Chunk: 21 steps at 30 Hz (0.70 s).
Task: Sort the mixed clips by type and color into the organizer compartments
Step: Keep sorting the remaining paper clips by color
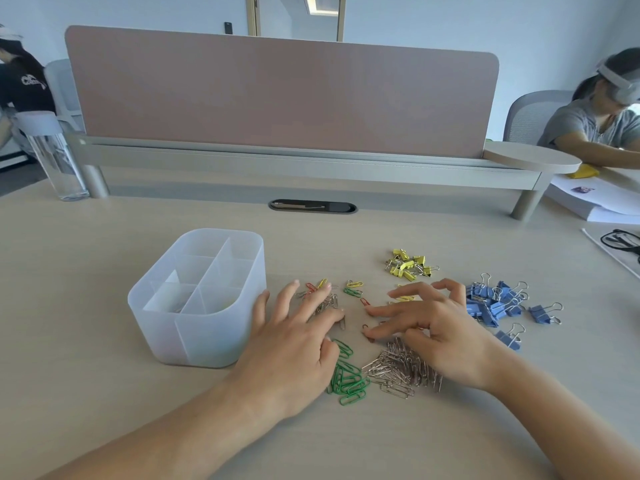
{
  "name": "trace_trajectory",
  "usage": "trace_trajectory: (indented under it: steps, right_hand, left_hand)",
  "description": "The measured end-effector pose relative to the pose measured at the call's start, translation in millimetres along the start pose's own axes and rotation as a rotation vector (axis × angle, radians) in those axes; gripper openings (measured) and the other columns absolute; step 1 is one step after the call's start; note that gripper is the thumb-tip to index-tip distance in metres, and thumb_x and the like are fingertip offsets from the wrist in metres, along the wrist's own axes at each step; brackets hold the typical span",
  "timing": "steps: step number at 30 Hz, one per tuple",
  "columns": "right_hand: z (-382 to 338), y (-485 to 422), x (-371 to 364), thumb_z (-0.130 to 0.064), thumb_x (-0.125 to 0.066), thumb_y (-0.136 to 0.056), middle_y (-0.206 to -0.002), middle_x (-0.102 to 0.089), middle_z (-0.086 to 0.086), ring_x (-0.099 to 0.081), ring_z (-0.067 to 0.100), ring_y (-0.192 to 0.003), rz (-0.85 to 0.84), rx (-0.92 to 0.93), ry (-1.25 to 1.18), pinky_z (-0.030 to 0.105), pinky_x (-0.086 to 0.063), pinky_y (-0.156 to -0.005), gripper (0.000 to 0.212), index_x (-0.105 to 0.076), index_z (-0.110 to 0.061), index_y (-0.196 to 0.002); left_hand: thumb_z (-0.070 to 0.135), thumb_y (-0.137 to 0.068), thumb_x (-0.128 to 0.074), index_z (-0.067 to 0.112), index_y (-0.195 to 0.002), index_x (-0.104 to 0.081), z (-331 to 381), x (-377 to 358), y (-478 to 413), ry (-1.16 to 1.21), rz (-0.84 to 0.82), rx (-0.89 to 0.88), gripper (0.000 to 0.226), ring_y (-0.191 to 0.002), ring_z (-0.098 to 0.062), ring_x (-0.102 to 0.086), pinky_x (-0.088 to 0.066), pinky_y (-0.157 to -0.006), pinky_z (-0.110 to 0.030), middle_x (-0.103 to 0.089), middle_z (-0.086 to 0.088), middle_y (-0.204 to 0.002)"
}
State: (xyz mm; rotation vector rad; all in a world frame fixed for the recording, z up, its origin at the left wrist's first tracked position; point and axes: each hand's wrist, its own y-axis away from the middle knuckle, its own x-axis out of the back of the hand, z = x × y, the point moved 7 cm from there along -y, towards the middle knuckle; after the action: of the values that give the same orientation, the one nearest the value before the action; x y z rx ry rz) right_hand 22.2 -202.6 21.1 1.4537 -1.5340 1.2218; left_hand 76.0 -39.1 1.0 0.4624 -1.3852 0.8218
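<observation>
A translucent white organizer (207,344) with several compartments stands left of centre on the desk. My left hand (294,341) lies flat beside it, fingers spread over mixed red, yellow and silver paper clips (322,292). A pile of green paper clips (348,377) lies under its thumb side. My right hand (429,327) hovers with straight fingers touching red paper clips (365,301), above a heap of silver paper clips (401,368). Yellow binder clips (408,265) sit further back, and blue binder clips (498,303) are grouped at the right.
A pink divider screen on a grey shelf (277,157) closes off the back of the desk. A clear water bottle (52,157) stands at the far left. Papers (595,202) and black glasses (620,240) lie at the right, where a person sits.
</observation>
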Motion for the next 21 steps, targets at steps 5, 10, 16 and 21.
trace_trajectory:
  steps: [5,10,16,21]
  right_hand:
    - [9,3,8,-0.018,-0.037,-0.073,-0.101,-0.057,-0.050,-0.038,-0.007,-0.122,0.054,0.016,-0.042,0.024,-0.006,-0.106,0.050,-0.072,-0.050,-0.088]
    - [12,7,19,-0.009,-0.040,-0.069,-0.096,-0.057,-0.050,-0.046,-0.005,-0.112,0.204,0.042,-0.038,0.020,-0.012,-0.099,0.055,-0.075,-0.048,-0.085]
    - [11,5,10,-0.016,-0.041,-0.072,-0.102,-0.056,-0.050,-0.043,-0.008,-0.115,0.125,0.080,0.033,0.020,-0.009,-0.100,0.051,-0.073,-0.051,-0.092]
    - [16,10,26,-0.008,-0.044,-0.064,-0.092,-0.062,-0.042,-0.049,-0.005,-0.102,0.267,0.043,0.040,0.025,-0.016,-0.094,0.052,-0.074,-0.046,-0.082]
  left_hand:
    - [0.041,-0.076,0.000,0.043,-0.131,-0.044,5,7,2,0.036,0.045,-0.050,0.071,-0.144,-0.014,-0.003,0.001,-0.116,-0.047,-0.011,0.026,-0.157]
    - [0.039,-0.080,-0.006,0.045,-0.129,-0.048,12,9,3,0.066,0.012,-0.130,0.066,-0.144,-0.011,-0.009,-0.003,-0.117,-0.047,-0.021,0.029,-0.153]
    - [0.043,-0.081,-0.004,0.053,-0.140,-0.034,15,1,9,0.049,-0.067,-0.197,0.067,-0.143,-0.009,-0.001,0.000,-0.117,-0.047,-0.010,0.033,-0.154]
    - [0.038,-0.088,-0.017,0.052,-0.143,-0.032,33,3,17,0.102,-0.056,-0.377,0.059,-0.145,-0.010,-0.002,0.004,-0.117,-0.045,-0.016,0.030,-0.154]
